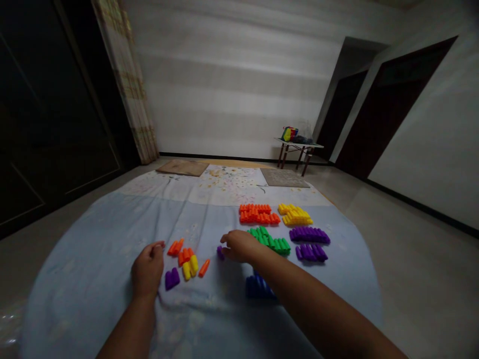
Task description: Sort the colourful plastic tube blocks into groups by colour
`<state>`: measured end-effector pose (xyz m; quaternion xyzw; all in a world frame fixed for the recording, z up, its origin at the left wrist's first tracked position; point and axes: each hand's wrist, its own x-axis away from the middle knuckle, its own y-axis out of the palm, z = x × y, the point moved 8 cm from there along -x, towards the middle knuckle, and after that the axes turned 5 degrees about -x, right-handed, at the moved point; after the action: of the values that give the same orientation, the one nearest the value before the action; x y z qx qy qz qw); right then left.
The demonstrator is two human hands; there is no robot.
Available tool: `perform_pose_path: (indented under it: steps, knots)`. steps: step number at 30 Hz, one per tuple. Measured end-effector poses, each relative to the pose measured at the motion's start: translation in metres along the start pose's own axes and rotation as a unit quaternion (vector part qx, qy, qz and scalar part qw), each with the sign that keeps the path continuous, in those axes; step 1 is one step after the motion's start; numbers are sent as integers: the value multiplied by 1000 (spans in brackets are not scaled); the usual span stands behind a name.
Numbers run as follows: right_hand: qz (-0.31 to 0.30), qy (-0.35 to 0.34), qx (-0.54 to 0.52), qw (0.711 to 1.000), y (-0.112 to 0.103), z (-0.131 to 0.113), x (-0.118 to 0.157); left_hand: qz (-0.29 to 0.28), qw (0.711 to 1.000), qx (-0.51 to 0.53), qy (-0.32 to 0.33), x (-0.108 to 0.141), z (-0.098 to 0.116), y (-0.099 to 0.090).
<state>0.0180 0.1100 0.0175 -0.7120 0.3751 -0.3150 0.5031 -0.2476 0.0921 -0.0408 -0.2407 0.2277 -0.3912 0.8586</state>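
Note:
My right hand (239, 245) reaches in over the cloth, its thumb and fingers closed at a small purple plastic tube (220, 253). At left my left hand (147, 269) rests on the cloth with curled fingers; whatever is inside them, if anything, is hidden. Between the hands lie loose orange tubes (185, 256), a pair of yellow tubes (190, 268), two purple tubes (172, 278) and a single orange tube (204, 268). Beneath and beyond my right arm are rows of green tubes (279, 245) and blue tubes (258, 287), the blue ones partly covered by the arm.
Sorted rows of orange tubes (258, 214), yellow tubes (297, 215) and purple tubes (310, 235) lie at right on the round table's wrinkled blue cloth (93, 259). Two flat mats (183, 167) are at the far side. A small side table (299, 143) holding a colourful bag stands by the wall.

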Motion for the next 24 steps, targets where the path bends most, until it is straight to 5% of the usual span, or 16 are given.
perform_pose_path:
  steps: [6,10,15,24]
  knots:
    - [17,0,37,999,11,-23,-23,3,1000,8,-6,1,-2,1]
    - [56,-121,-4,991,15,-69,-26,4,1000,18,-9,1,-4,2]
    - [10,-214,-6,977,43,-121,-28,1,1000,23,-3,0,-4,1]
    - [-14,-235,92,968,60,-123,-32,-15,1000,-5,-16,-4,-1,-1]
